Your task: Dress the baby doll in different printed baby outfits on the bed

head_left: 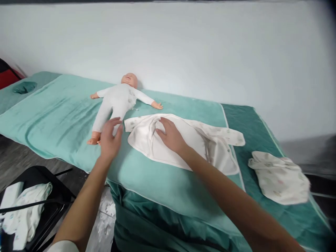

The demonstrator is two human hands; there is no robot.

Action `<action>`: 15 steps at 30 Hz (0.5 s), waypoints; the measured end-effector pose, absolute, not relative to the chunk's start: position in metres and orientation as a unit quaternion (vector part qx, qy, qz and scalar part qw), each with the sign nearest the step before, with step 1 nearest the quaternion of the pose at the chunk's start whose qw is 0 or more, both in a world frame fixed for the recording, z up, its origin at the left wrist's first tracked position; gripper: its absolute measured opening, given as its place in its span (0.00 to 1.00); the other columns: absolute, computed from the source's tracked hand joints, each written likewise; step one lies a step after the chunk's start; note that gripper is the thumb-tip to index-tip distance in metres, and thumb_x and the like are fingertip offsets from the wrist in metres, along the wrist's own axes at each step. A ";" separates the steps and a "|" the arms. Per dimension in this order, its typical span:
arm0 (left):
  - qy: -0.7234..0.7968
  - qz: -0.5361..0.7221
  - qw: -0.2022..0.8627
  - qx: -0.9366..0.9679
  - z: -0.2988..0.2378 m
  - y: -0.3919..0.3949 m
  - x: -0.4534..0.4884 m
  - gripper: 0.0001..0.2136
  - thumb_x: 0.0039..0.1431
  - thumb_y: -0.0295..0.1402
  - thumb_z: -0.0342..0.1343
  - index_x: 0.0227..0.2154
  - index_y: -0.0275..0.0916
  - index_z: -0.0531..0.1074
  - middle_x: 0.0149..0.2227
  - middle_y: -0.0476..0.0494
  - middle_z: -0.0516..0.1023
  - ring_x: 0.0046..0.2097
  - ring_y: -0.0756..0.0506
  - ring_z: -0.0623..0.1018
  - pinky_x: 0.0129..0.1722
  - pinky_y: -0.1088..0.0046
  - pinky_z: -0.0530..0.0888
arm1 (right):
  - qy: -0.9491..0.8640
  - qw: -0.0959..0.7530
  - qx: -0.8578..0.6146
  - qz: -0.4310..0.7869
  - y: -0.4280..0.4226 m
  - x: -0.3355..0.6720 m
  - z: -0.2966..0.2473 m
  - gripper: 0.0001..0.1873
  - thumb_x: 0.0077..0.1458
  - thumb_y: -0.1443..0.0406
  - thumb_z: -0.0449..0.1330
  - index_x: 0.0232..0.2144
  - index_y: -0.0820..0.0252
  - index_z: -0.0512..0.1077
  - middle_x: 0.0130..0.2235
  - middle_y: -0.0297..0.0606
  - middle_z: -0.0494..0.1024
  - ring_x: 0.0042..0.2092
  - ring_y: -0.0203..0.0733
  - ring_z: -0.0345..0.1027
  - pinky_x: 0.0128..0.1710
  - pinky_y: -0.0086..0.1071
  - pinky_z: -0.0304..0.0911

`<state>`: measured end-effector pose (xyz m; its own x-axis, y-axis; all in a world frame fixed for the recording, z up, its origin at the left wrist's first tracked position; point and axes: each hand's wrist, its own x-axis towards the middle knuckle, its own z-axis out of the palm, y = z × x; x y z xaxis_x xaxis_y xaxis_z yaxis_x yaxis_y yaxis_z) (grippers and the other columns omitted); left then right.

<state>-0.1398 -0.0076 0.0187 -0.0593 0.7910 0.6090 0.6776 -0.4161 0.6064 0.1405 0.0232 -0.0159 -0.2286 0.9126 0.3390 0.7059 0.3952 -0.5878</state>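
Note:
A baby doll (115, 96) with a white cloth body lies on its back, arms spread, head toward the wall. My left hand (111, 138) is over the doll's lower leg, fingers apart and slightly curved; I cannot tell whether it touches. To the right of the doll a white baby garment (181, 140) with small printed sleeves lies spread out, creased near its middle. My right hand (170, 134) is over the garment's middle with thumb and fingers apart, gripping nothing that I can see.
A green sheet (65, 112) covers the bed, with a darker green cover (244, 126) at the right. A folded printed cloth (280, 178) lies there. On a black chair (49, 178) at lower left rest another printed garment (31, 210) and a white box (12, 196). The wall (183, 49) borders the far side.

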 end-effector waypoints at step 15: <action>0.578 0.405 0.559 0.435 0.025 0.141 -0.241 0.24 0.59 0.52 0.64 0.51 0.40 0.76 0.40 0.36 0.84 0.39 0.35 0.84 0.38 0.51 0.83 | -0.677 0.353 -0.535 0.361 0.338 0.008 0.015 0.37 0.63 0.39 0.57 0.56 0.66 0.68 0.58 0.57 0.75 0.64 0.65 0.65 0.66 0.59 0.59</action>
<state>-0.2412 0.1414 0.0249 0.0035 0.9557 -0.2942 0.0494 0.2937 0.9546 0.0077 0.3383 0.0145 -0.1777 0.9797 0.0926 0.4699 0.1671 -0.8668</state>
